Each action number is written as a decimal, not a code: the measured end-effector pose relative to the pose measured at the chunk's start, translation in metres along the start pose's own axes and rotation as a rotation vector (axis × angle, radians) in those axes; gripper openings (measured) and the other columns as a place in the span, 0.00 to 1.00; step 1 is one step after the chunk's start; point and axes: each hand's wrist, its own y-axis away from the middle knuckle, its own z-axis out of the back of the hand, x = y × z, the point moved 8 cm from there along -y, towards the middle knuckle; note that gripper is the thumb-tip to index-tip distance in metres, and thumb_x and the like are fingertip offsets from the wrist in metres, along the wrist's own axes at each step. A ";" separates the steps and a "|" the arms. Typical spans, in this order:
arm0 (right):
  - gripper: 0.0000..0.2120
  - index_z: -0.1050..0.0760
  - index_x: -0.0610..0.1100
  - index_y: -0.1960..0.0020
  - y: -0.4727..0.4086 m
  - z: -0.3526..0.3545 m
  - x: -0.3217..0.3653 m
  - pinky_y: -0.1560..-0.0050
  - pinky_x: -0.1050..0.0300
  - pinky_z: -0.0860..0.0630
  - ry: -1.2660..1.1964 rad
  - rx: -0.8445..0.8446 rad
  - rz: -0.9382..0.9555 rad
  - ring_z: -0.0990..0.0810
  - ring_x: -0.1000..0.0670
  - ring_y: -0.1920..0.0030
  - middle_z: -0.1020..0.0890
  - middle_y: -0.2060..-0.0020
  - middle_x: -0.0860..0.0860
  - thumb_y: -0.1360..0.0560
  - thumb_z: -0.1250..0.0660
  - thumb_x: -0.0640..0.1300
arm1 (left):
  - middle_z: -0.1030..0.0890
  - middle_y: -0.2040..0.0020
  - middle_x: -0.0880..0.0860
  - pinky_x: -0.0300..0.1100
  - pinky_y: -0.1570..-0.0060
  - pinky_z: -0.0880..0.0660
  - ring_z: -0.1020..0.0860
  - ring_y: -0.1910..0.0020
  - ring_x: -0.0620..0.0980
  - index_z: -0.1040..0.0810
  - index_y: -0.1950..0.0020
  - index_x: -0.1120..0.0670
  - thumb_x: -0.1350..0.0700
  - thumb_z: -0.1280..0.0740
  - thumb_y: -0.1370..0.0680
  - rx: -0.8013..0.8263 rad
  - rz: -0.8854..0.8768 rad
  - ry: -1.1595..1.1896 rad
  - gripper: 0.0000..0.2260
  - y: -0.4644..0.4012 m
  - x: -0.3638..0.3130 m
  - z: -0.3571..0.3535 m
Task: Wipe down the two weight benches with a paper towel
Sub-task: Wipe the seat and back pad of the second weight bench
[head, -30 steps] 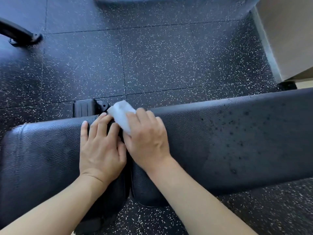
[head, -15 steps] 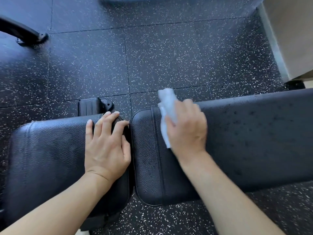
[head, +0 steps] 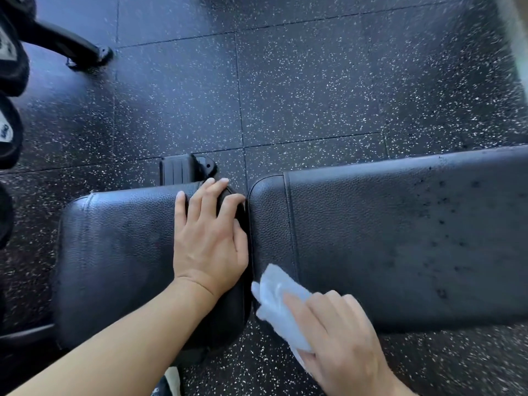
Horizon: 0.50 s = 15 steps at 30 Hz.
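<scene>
Clearly unfinished: right hand [head: 340,335], fingers [head: 303,307] pinching the towel [head: 274,307], wipes the surface's [head: 400,238] near corner; left hand [head: 210,238] rests flat; droplets remain.

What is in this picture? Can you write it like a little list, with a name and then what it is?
place: speckled rubber floor
left pad: black seat pad
right pad: longer black back pad, dark droplets on its right part
gap: narrow slot between the two pads
left hand: flat on the seat pad's right end, fingers spread
right hand: holds the paper towel
paper towel: white, crumpled, pressed on the back pad's near left corner
</scene>
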 end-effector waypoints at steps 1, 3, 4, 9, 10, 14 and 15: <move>0.16 0.14 0.40 0.46 -0.001 0.000 0.001 0.68 0.50 0.39 0.004 0.001 0.049 0.35 0.45 0.68 0.28 0.66 0.47 0.33 0.22 0.43 | 0.28 0.25 0.55 0.65 0.22 0.44 0.33 0.22 0.59 0.22 0.35 0.51 0.54 0.40 0.24 -0.001 -0.001 -0.001 0.18 0.000 0.000 0.000; 0.12 0.15 0.40 0.48 -0.021 -0.002 -0.001 0.66 0.49 0.39 0.001 -0.001 0.122 0.35 0.44 0.66 0.29 0.65 0.47 0.29 0.25 0.44 | 0.28 0.25 0.55 0.66 0.22 0.44 0.33 0.22 0.59 0.22 0.35 0.51 0.54 0.40 0.24 0.002 0.004 -0.007 0.18 0.001 0.000 0.000; 0.10 0.15 0.40 0.49 -0.038 -0.003 -0.006 0.65 0.48 0.38 0.012 -0.007 0.132 0.34 0.44 0.66 0.29 0.64 0.46 0.28 0.27 0.45 | 0.27 0.25 0.55 0.66 0.22 0.43 0.33 0.22 0.59 0.22 0.35 0.51 0.54 0.40 0.24 0.002 0.008 -0.002 0.19 0.001 0.000 0.000; 0.09 0.20 0.42 0.51 -0.158 -0.009 -0.045 0.61 0.47 0.34 0.101 -0.111 -0.075 0.24 0.40 0.61 0.23 0.59 0.44 0.26 0.28 0.47 | 0.28 0.25 0.54 0.65 0.22 0.44 0.33 0.23 0.59 0.24 0.36 0.51 0.52 0.40 0.25 0.006 0.002 -0.006 0.19 0.000 0.001 0.000; 0.09 0.21 0.42 0.50 -0.176 -0.010 -0.052 0.59 0.48 0.35 0.099 -0.116 -0.140 0.23 0.39 0.59 0.22 0.58 0.44 0.24 0.28 0.47 | 0.28 0.25 0.54 0.65 0.21 0.44 0.34 0.23 0.58 0.24 0.35 0.51 0.52 0.40 0.25 0.004 0.003 -0.007 0.19 0.000 0.001 0.000; 0.09 0.21 0.44 0.47 -0.183 -0.015 -0.053 0.56 0.48 0.35 0.115 -0.073 -0.251 0.23 0.41 0.55 0.21 0.54 0.46 0.21 0.32 0.49 | 0.28 0.25 0.54 0.65 0.22 0.44 0.34 0.23 0.58 0.24 0.35 0.50 0.53 0.39 0.25 -0.003 -0.002 -0.011 0.19 0.000 0.000 -0.001; 0.09 0.21 0.43 0.46 -0.168 -0.012 -0.046 0.56 0.47 0.33 0.114 -0.078 -0.225 0.23 0.41 0.56 0.22 0.54 0.45 0.22 0.32 0.47 | 0.28 0.25 0.54 0.65 0.22 0.44 0.34 0.23 0.59 0.24 0.34 0.51 0.53 0.39 0.25 -0.001 -0.001 -0.010 0.19 0.000 0.000 -0.001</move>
